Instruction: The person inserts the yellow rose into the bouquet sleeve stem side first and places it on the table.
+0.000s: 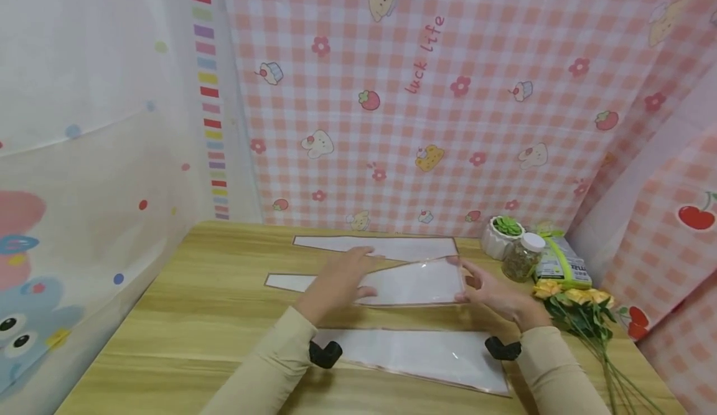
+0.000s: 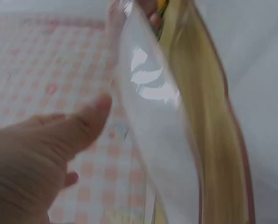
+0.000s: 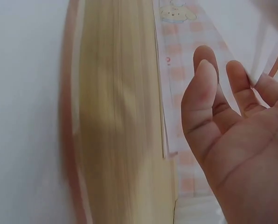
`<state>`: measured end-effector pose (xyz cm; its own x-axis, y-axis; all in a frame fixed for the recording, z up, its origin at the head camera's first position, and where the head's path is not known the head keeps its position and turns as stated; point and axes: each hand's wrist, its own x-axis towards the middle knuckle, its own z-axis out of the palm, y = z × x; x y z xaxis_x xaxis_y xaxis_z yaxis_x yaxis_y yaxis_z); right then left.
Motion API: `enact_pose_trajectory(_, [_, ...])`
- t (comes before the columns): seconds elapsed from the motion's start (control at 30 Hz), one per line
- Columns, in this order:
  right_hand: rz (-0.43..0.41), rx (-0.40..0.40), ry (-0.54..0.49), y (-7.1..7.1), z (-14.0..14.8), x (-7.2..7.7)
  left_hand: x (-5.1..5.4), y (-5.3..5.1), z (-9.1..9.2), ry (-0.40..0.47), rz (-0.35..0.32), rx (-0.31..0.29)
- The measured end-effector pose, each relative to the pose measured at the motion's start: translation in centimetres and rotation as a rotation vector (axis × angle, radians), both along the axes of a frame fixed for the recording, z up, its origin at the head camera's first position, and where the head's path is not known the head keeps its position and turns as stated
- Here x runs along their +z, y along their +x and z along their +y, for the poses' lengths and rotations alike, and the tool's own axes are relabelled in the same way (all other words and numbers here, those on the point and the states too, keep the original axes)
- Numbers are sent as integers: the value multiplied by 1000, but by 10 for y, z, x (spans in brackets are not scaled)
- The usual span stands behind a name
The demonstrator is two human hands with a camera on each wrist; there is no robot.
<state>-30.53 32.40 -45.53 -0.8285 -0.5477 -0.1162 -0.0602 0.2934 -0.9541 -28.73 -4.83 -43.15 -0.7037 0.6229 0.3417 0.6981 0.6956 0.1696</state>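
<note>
A glossy white tapered sleeve with a brown border (image 1: 414, 283) lies in the middle of the table, its upper right side raised. My left hand (image 1: 338, 280) is over its narrower part, fingers extended; in the left wrist view the thumb (image 2: 85, 126) stands apart from the bowed plastic. At the wide end is my right hand (image 1: 493, 290), fingers and thumb spread along the edge. In the right wrist view a sheet corner meets its fingers (image 3: 241, 86), with nothing between thumb and index finger. Similar sleeves lie behind (image 1: 392, 246) and in front (image 1: 414, 353).
On the right stand a white pot with a green succulent (image 1: 502, 237) and a white-lidded jar (image 1: 523, 256). Beside them is a grey pack with a yellow-green band (image 1: 562, 262). Yellow roses (image 1: 579, 295) lie along the table's right side. Patterned cloth (image 1: 414, 122) hangs behind the table.
</note>
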Motion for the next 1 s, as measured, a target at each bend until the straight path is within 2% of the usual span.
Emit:
enact_pose_trajectory(0.1, [9, -2, 9, 2, -6, 2, 6, 1, 40, -48, 13, -151])
enact_pose_trajectory(0.17, [15, -7, 18, 4, -9, 3, 8, 1, 62, -89, 31, -197])
enact_pose_trajectory(0.27, [10, -11, 16, 6, -13, 6, 8, 0, 90, -133, 48, -214])
enact_pose_trajectory(0.43, [-8, 9, -17, 11, -16, 7, 6, -4, 119, -174, -16, -188])
enact_pose_trajectory(0.53, [-19, 24, -24, 14, -19, 7, 4, -5, 125, -216, -46, -165])
enact_pose_trajectory(0.73, [24, 10, -14, 15, -25, 6, 4, -7, 124, -260, -124, -113])
enact_pose_trajectory(0.83, [17, 1, -33, 15, -25, 5, 4, -8, 120, -252, -144, -122])
enact_pose_trajectory(1.0, [-12, -17, -52, 14, -24, 1, 2, -12, 113, -235, -93, -181])
